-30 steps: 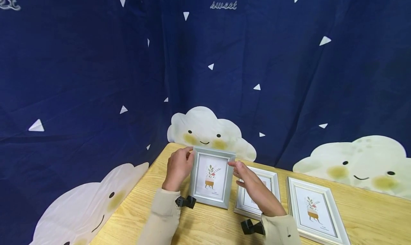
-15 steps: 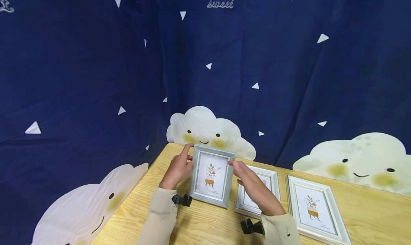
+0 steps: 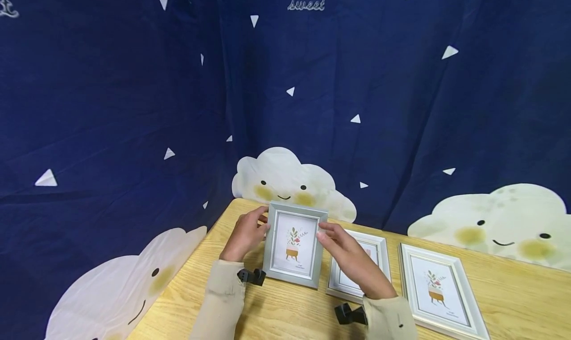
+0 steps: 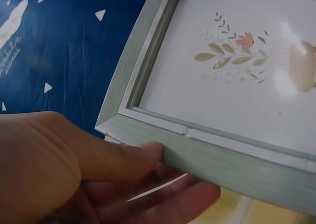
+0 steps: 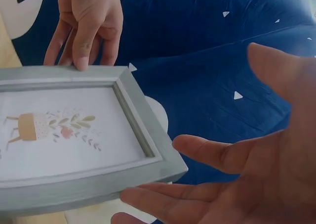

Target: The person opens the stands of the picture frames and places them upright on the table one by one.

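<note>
Gripping the grey-green frame [image 3: 294, 244] at its upper left edge, the left hand [image 3: 246, 232] had its thumb on the front moulding and its fingers curled behind, as the left wrist view [image 4: 232, 105] showed plainly. That frame stood upright near the back left corner of the wooden table [image 3: 276, 315], its lower edge on the tabletop, and it held a print of a potted plant on a small stand.

At the frame's right edge was the right hand [image 3: 352, 260], its grip released: in the right wrist view its fingers [image 5: 217, 155] were straight and spread, reaching behind and beside the frame's corner [image 5: 123, 150] without closing on it. Whether the fingertips touched the back could not be told.

Just right of the standing frame, a white frame [image 3: 374, 260] lay flat on the table, partly hidden under the right hand and forearm. Further right lay a second white frame [image 3: 439, 290] with the same plant print. A dark blue curtain [image 3: 134, 107] with white triangles and smiling clouds hung behind the table.
</note>
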`<state>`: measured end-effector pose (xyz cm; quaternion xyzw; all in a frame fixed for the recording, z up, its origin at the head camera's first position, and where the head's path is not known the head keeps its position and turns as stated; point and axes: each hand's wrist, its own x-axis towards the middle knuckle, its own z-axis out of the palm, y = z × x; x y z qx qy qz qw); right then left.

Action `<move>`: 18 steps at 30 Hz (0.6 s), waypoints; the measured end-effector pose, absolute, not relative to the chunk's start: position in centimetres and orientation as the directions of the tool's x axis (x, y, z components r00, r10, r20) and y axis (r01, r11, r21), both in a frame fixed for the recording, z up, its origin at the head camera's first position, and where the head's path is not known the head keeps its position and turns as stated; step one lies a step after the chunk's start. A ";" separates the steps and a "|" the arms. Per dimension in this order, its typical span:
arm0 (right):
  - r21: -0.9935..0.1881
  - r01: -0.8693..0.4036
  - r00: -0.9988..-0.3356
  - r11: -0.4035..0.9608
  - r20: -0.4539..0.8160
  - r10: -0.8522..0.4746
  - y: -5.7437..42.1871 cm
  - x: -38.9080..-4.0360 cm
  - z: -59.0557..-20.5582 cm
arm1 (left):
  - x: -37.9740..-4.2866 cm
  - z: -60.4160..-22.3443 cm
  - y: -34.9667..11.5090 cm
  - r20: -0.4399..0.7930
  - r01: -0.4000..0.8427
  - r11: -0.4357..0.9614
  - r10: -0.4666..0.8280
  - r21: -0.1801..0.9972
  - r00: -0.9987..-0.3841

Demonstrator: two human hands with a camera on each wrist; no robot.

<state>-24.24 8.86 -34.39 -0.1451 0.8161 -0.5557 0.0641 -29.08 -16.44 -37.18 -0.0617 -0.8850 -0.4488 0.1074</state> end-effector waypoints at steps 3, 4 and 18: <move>-0.913 -0.188 -0.955 0.362 0.083 -0.286 8.9 -24.6 -34.8 | -29.1 -37.3 -16.6 0.239 0.206 0.562 0.015 0.801 -0.971; -0.905 -0.202 -0.956 0.375 0.100 -0.275 9.0 -24.8 -35.0 | -29.1 -37.3 -16.7 0.239 0.208 0.554 0.016 0.806 -0.971; -0.757 -0.135 -0.988 0.640 0.059 -0.139 9.1 -27.0 -39.0 | -29.3 -37.6 -17.0 0.237 0.218 0.550 0.038 0.806 -0.971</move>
